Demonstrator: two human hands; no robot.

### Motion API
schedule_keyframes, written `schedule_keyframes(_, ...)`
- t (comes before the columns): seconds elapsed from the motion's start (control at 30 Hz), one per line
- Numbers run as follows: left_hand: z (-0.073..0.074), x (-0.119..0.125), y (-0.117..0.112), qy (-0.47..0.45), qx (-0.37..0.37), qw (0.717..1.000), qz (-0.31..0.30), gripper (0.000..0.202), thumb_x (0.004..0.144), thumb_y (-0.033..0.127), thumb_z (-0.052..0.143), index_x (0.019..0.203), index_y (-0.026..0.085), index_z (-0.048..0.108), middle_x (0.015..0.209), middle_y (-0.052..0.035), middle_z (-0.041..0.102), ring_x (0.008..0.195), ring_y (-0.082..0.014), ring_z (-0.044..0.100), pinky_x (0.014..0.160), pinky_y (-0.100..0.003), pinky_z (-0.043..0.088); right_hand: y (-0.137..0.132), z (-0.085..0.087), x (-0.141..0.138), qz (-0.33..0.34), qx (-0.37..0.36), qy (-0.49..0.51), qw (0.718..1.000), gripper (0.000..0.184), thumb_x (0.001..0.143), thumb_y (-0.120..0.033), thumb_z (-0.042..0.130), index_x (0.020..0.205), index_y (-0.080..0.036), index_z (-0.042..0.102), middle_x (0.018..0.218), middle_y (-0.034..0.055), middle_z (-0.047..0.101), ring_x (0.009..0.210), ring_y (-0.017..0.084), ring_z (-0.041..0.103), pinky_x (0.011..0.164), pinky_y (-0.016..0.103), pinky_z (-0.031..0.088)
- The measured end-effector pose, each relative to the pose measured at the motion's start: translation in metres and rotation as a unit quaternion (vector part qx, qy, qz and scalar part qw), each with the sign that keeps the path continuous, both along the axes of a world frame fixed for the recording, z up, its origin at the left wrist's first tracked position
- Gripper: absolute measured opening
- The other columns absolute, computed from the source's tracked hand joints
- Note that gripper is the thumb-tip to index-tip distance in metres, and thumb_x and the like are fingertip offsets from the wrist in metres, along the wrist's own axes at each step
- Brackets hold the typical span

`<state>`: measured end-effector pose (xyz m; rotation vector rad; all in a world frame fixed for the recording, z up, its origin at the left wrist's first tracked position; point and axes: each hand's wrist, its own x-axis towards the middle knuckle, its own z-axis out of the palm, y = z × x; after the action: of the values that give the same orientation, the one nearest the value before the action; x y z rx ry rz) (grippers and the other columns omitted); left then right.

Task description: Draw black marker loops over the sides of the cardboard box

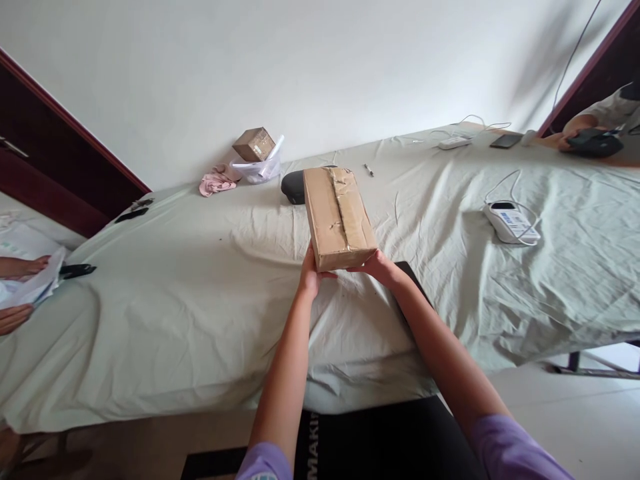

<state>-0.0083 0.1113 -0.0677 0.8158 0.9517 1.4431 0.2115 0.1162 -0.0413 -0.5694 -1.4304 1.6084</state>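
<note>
Between my two hands is a brown cardboard box [324, 213], with a wrinkled strip of clear tape along its top. My left hand [312, 272] grips the near left corner, its fingers partly tucked beneath. At the near right corner, my right hand [379, 265] supports the box from below and the side. The box appears raised over the cloth-covered table, though its underside is hidden. Right behind it lies a dark rounded case [293, 187], partly covered by the box. A flat black object [414, 285] lies under my right forearm.
A smaller carton [254, 145] rests on a plastic bag [261, 171] beside a pink cloth [218, 180] near the wall. To the right are a white device with a cable [510, 222], a pen [369, 171] and a phone [505, 141]. Other people's hands show at both sides.
</note>
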Motion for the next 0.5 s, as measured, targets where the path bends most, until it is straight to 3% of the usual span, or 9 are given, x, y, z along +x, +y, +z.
schedule_keyframes(0.1,-0.005,-0.002,0.003,0.020,-0.008,1.000,0.000,0.081,0.083,0.065,0.078,0.156,0.033,0.062,0.129,-0.0094,0.081,0.094,-0.0321,0.080,0.056,-0.035,0.065,0.000,0.003,-0.002,-0.002,-0.002,0.026,1.000,0.115,0.069,-0.098,0.069,0.162,-0.033,0.053,0.174,0.0155,0.047,0.147,0.044,0.058,0.104,0.059,0.060)
schedule_keyframes(0.17,-0.008,-0.003,0.006,0.042,-0.026,0.999,0.018,0.078,0.081,0.058,0.084,0.152,0.031,0.066,0.125,-0.0094,0.083,0.095,-0.0326,0.081,0.061,-0.037,0.066,0.000,0.004,-0.002,-0.029,0.019,0.023,0.999,0.117,0.068,-0.098,0.069,0.164,-0.034,0.050,0.175,0.0145,0.046,0.149,0.043,0.057,0.105,0.058,0.059)
schedule_keyframes(0.3,-0.008,-0.003,0.010,0.002,0.002,0.998,0.066,0.059,0.075,0.043,0.092,0.130,0.028,0.079,0.131,-0.0058,0.082,0.136,-0.0369,0.069,0.100,-0.045,0.065,-0.002,0.003,-0.002,-0.100,0.089,-0.024,0.991,0.122,0.069,-0.098,0.072,0.167,-0.033,0.038,0.176,0.0161,0.040,0.157,0.039,0.047,0.121,0.057,0.047)
schedule_keyframes(0.4,-0.003,-0.003,0.004,-0.049,-0.006,0.998,0.034,0.055,0.079,0.061,0.085,0.118,0.022,0.082,0.132,-0.0110,0.082,0.148,-0.0400,0.061,0.113,-0.052,0.058,-0.001,0.001,0.000,-0.144,0.150,-0.110,0.972,0.124,0.068,-0.092,0.079,0.166,-0.029,0.036,0.178,0.0195,0.030,0.165,0.041,0.032,0.129,0.058,0.039)
schedule_keyframes(0.5,0.006,-0.004,-0.008,-0.105,-0.023,0.994,-0.033,0.082,0.081,0.086,0.065,0.126,0.019,0.078,0.133,-0.0186,0.080,0.142,-0.0460,0.064,0.109,-0.064,0.058,0.003,0.001,0.003,-0.186,0.244,-0.159,0.939,0.118,0.069,-0.084,0.087,0.162,-0.026,0.043,0.177,0.0211,0.024,0.171,0.042,0.018,0.136,0.060,0.027)
